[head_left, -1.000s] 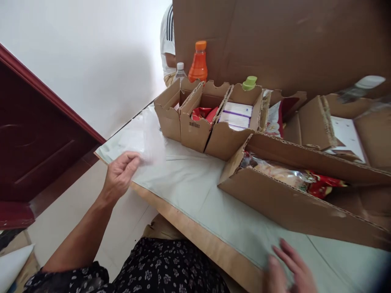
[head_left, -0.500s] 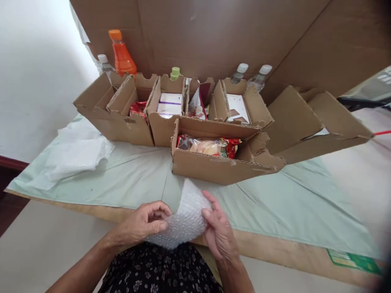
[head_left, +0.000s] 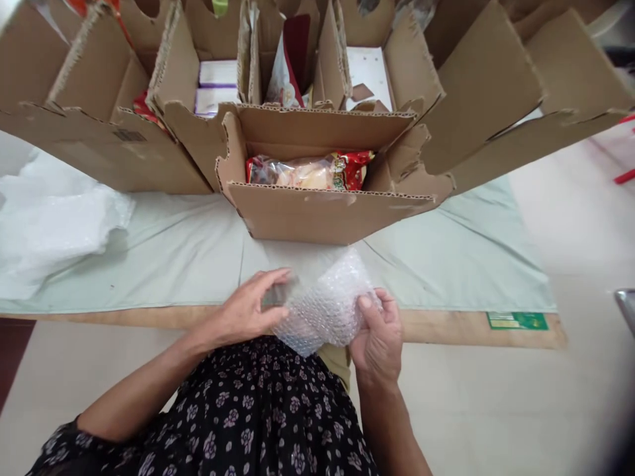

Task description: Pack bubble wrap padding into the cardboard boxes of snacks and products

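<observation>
Head view: a translucent, pebbled bubble-wrap piece [head_left: 330, 301] lies between the hands at the near edge of the pale cloth-covered desk [head_left: 171, 254], the grip of the right hand [head_left: 380, 340] closed on its three-o'clock edge, thumb uppermost, and that of the left hand [head_left: 251, 307] spread open at nine o'clock, contact uncertain. At twelve o'clock, an open corrugated-cardboard bin [head_left: 297, 215] holds a clear, red-ended packet [head_left: 307, 173]; beyond, at eleven o'clock, a second bin [head_left: 198, 139] contains purple-edged white boxes [head_left: 217, 89].
</observation>
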{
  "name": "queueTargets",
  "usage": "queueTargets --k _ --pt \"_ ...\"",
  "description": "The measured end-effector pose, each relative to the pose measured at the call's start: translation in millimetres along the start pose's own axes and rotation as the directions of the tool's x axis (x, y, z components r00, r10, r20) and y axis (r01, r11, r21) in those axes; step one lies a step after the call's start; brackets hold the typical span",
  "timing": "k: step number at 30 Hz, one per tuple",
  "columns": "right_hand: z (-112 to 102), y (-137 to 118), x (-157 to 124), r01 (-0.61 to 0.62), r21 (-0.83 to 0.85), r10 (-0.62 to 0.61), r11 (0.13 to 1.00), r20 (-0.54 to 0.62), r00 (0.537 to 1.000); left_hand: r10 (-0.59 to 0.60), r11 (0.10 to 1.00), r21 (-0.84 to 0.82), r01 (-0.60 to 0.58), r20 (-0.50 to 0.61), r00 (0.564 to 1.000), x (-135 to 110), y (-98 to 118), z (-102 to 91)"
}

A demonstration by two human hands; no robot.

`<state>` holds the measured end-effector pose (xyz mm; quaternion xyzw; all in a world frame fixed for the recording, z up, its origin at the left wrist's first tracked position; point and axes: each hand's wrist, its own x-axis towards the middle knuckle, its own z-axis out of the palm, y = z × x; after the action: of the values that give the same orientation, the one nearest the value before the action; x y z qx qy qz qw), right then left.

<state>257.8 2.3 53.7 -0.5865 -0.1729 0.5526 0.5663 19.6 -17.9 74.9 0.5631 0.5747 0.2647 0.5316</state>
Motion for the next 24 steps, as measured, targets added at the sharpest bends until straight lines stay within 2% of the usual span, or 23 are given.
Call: queueTargets --k 2,4,7,9,11,13,15,17,19,21,24 --pt "-0.6 -4.4 -0.9 0.027 -0.001 -0.027 1.000 0.011 1.000 0.019 1.000 -0.009 -0.018 0.092 0.996 -1.9 2.4 16.8" --pt "-3.3 -8.4 0.5 0.112 -0.029 -0.112 0.993 0.022 0.994 -0.001 0.999 -0.038 0.007 0.151 0.989 -4.4 6.0 23.2" --pt "-12.2 -8.4 3.3 0.277 -0.123 -0.274 0.953 0.042 0.961 -0.026 0.993 -0.111 0.043 0.149 0.988 -3.8 10.8 9.4" --pt "-22.4 -4.5 2.4 0.336 -0.212 -0.326 0.917 0.081 0.942 -0.012 0.999 -0.031 0.014 0.064 0.998 1.3 10.8 -9.1" --pt "-36.3 0.2 -2.0 0.396 -0.352 -0.363 0.848 0.158 0.918 0.050 0.974 0.223 -0.024 -0.108 0.993 8.1 7.1 -26.7" --pt "-51.9 3.1 -8.2 0.482 -0.516 -0.425 0.709 0.233 0.875 0.192 0.859 0.512 -0.016 -0.292 0.937 12.3 0.7 -37.6" --pt "-65.0 3.6 -13.3 0.571 -0.631 -0.505 0.525 0.309 0.806 0.376 0.726 0.687 -0.023 -0.369 0.850 10.4 -6.0 -39.5" --pt "-71.3 2.4 -13.8 0.680 -0.650 -0.555 0.340 0.445 0.703 0.510 0.643 0.756 -0.122 -0.304 0.805 2.4 -11.7 -33.2" --pt "-68.8 1.2 -7.9 0.798 -0.577 -0.523 0.176 0.631 0.572 0.551 0.610 0.749 -0.259 -0.166 0.817 -8.0 -16.3 -22.3" --pt "-59.8 0.7 3.5 0.867 -0.497 -0.421 0.041 0.778 0.466 0.525 0.606 0.718 -0.343 -0.037 0.850 -16.5 -20.6 -11.4" --pt "-44.0 0.3 22.9 0.890 -0.440 -0.284 -0.122 0.874 0.393 0.463 0.612 0.709 -0.349 0.036 0.886 -21.1 -25.9 -2.3"
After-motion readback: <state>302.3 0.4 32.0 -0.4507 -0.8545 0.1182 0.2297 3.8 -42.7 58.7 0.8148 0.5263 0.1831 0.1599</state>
